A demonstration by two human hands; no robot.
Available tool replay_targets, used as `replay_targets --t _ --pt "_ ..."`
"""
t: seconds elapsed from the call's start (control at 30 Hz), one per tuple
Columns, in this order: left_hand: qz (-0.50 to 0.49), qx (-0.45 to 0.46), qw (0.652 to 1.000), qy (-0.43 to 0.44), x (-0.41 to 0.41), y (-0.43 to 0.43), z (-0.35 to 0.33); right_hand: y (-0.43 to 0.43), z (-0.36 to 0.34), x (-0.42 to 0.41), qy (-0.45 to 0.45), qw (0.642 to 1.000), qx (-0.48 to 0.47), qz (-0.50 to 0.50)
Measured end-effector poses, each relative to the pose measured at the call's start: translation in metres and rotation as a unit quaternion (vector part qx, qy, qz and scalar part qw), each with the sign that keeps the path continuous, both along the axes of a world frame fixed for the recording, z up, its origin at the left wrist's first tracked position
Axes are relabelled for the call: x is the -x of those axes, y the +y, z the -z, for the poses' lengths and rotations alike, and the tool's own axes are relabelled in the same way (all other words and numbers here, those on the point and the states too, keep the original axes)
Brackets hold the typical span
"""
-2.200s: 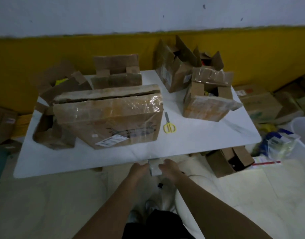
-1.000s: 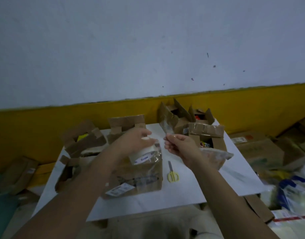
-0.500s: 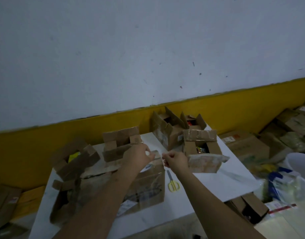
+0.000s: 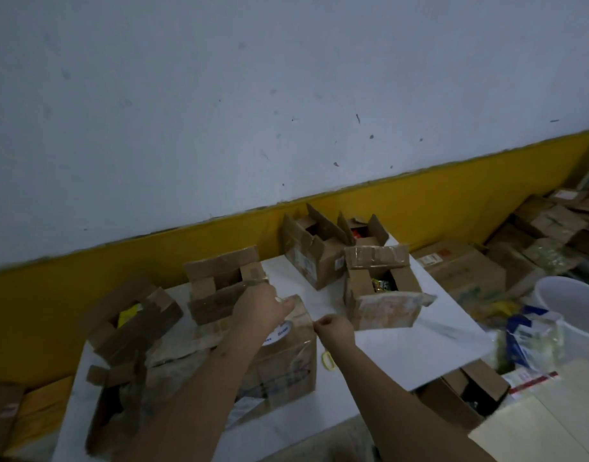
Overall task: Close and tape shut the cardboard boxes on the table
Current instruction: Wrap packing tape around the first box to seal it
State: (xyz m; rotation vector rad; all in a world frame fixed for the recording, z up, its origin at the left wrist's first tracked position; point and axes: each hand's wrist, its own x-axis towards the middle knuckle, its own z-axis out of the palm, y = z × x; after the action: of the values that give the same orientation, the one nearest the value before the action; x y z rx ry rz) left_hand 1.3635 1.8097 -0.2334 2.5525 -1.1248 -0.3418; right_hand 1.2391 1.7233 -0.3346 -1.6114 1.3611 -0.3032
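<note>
**boxguy:** where's the tape rn? can't spot it

**tapefan:** centre of frame, a bit below the middle. The white tape roll w/ blue print (image 4: 280, 332) sits on top of the big brown cardboard box w/ shiny clear film on its front (image 4: 286, 368), at that box's upper right corner. The left hand (image 4: 261, 310) is curled over the roll, gripping it from above.

**boxguy:** and the other hand?

**tapefan:** The right hand (image 4: 334, 330) is just right of the roll, past the box edge. Fingers are curled in, thumb + forefinger pinched tight. Looks like it's got the loose tape end (image 4: 314, 323), tho the strip is too faint to make out properly.

**boxguy:** rest of the boxes?

**tapefan:** All on the white rectangular table (image 4: 403, 345), flaps up. There's an open brown box w/ colourful packets inside (image 4: 383, 295) right of centre, plus more open brown boxes (image 4: 219, 288) at the back and toward the left of frame. The yellow-handled scissors (image 4: 328, 360) lie on the table, peeking out beside the right forearm, just beside the big box.
</note>
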Motion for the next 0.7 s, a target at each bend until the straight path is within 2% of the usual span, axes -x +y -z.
replay_targets --t 0.07,0.13,0.23,0.3,0.43,0.5,0.6,0.63,0.7 --pt "0.006 -0.006 1.0 0.003 0.0 0.001 0.002 0.007 0.009 0.004 0.013 0.999 -0.028 0.012" --pt "0.013 -0.002 1.0 0.005 0.0 0.002 0.005 0.011 0.01 0.005 0.023 0.999 0.023 0.031" --pt "0.019 0.009 1.0 0.005 0.0 0.002 0.006 0.013 -0.012 -0.004 -0.032 0.991 0.111 0.062" --pt "0.015 -0.001 1.0 0.002 -0.003 0.001 0.005 0.013 -0.024 -0.018 -0.048 0.991 0.125 -0.013" --pt "0.036 0.005 0.999 -0.011 -0.006 0.001 0.005 0.019 -0.032 -0.031 -0.005 0.985 0.083 -0.15" --pt "0.058 0.034 0.997 0.024 -0.01 0.006 0.004 0.018 -0.034 -0.029 0.035 0.97 0.124 -0.209" --pt "0.097 0.071 0.981 0.154 -0.026 0.016 0.003 0.017 -0.034 -0.031 0.059 0.959 0.158 -0.226" --pt "0.119 0.068 0.976 0.167 -0.032 0.02 0.0 0.017 -0.033 -0.033 0.065 0.961 0.159 -0.219" --pt "0.174 0.026 0.977 0.124 -0.049 0.032 -0.008 0.018 -0.028 -0.035 0.076 0.968 0.151 -0.184"
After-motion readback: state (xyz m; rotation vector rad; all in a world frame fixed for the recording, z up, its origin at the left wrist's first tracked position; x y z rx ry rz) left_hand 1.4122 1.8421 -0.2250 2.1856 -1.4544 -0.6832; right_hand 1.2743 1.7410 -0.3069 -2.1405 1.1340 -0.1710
